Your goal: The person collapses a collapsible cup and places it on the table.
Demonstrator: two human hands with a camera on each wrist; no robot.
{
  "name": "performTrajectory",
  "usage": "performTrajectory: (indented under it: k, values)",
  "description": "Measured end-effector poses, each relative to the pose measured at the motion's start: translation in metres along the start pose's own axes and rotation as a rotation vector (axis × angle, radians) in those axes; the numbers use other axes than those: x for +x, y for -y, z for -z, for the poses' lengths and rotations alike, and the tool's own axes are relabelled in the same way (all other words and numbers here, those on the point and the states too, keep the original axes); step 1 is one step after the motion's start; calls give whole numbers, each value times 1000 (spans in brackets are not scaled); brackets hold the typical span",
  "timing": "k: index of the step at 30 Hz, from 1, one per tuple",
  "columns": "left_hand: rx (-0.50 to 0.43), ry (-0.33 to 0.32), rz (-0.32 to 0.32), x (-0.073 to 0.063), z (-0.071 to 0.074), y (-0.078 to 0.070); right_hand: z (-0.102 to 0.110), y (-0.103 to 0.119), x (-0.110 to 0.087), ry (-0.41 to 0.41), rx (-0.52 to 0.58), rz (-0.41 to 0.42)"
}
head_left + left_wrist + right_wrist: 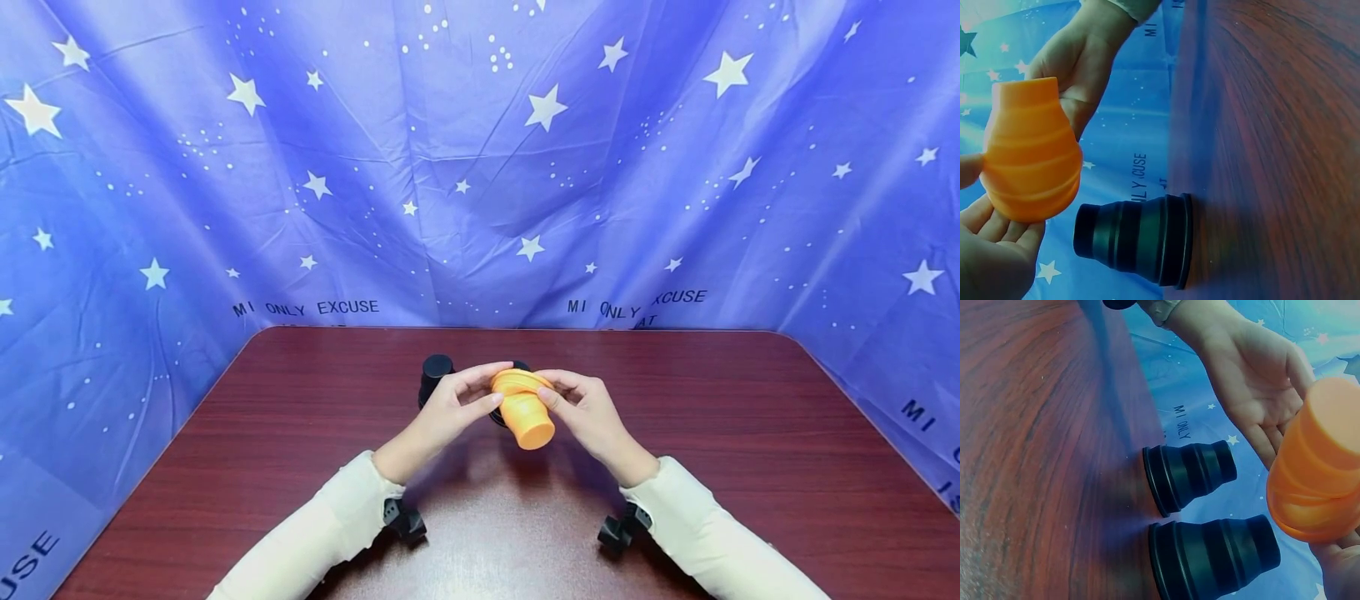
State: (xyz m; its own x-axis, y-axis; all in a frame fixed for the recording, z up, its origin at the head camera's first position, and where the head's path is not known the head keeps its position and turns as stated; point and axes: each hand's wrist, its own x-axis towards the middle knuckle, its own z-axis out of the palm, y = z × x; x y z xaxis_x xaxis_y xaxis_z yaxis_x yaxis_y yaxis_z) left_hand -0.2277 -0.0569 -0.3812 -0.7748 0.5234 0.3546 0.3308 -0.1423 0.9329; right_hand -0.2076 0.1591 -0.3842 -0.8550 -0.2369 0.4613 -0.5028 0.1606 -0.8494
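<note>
An orange collapsible cup [527, 419] is held above the table, its narrow flat end down toward me and its wide rim up and away. My left hand [459, 402] holds the rim side on the left, thumb in front and fingers behind. On the other side my right hand [588, 408] pinches it near the rim between thumb and fingers. The orange cup [1032, 156] has stepped, ribbed walls, which look bulged and slightly twisted in the right wrist view. Beyond the hands, a black cup [437, 371] of similar stepped shape stands wide end down, partly behind my left hand.
A second black cup [1216, 556] stands beside the first black cup [1188, 475], mostly hidden in the head view by the orange one. The dark red wooden table [240, 500] ends at a blue starry curtain [465, 150] along the back and sides.
</note>
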Motion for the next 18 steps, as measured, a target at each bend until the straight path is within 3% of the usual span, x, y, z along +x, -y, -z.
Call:
performTrajectory:
  k: [8, 12, 18]
  values:
    - [73, -66, 36, 1, 0, 2, 0, -2, 0, -7, -5, -4]
    - [174, -104, 49, 1, -1, 2, 0, -3, 1, 24, 14, -40]
    - [332, -126, 48, -1, -9, -19, -1, -3, 2, 78, -3, -94]
